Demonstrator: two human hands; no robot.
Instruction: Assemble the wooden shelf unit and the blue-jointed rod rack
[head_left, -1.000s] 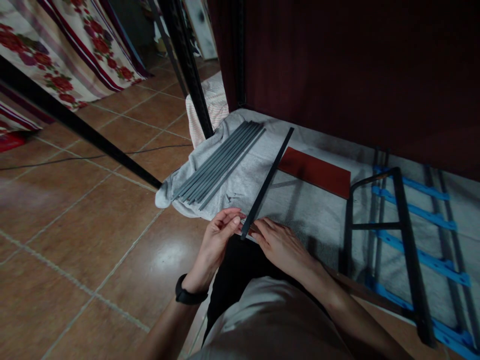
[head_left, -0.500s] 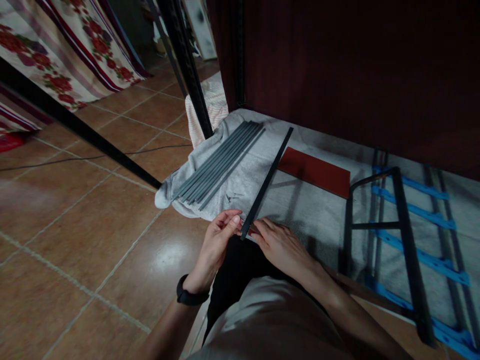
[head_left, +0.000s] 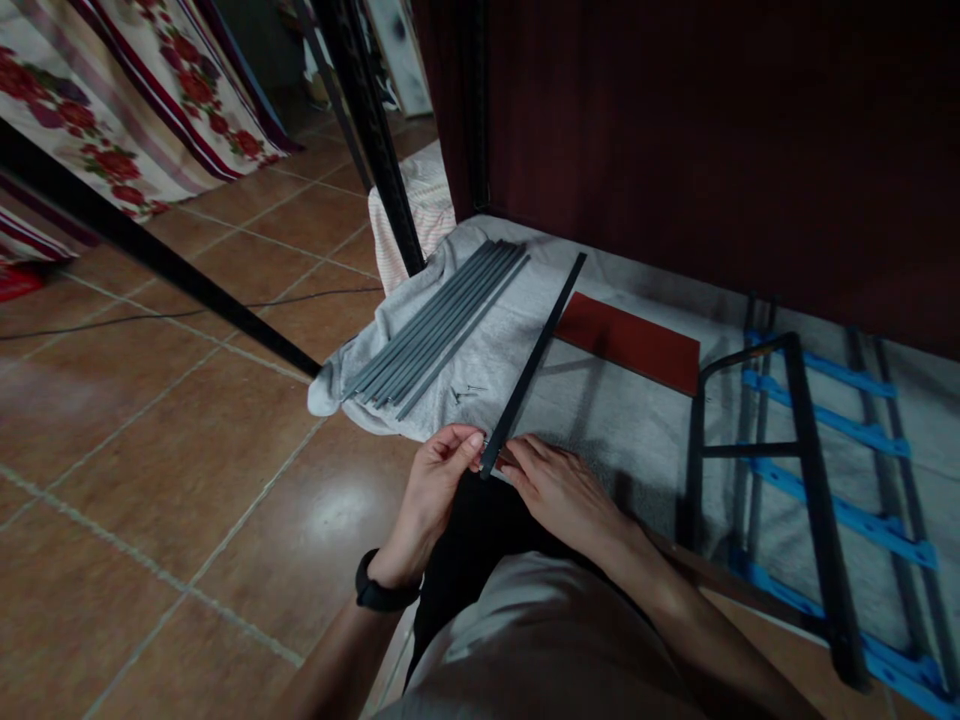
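A long black bar (head_left: 534,368) lies across the grey cloth, its near end between my two hands. My left hand (head_left: 441,468) is closed, thumb and index finger pinching a small metal screw (head_left: 484,441) against the bar's left side. The screw is mostly covered by the fingertips. On the other side, my right hand (head_left: 553,485) is closed round the bar's near end, its fingertips partly hidden. A few loose screws (head_left: 466,394) lie on the cloth just beyond my left hand. To their left rests a bundle of grey rods (head_left: 442,325), side by side.
A reddish-brown board (head_left: 630,343) lies right of the bar. Farther right stands a black tubular frame (head_left: 806,470) beside blue slats (head_left: 847,510) on dark rails. The grey cloth (head_left: 570,415) covers the low surface. Dark metal posts (head_left: 382,150) rise at the left over the tiled floor (head_left: 187,480).
The fingers of my left hand have shifted very slightly at the bar's near end. My right hand and the bar stay in place.
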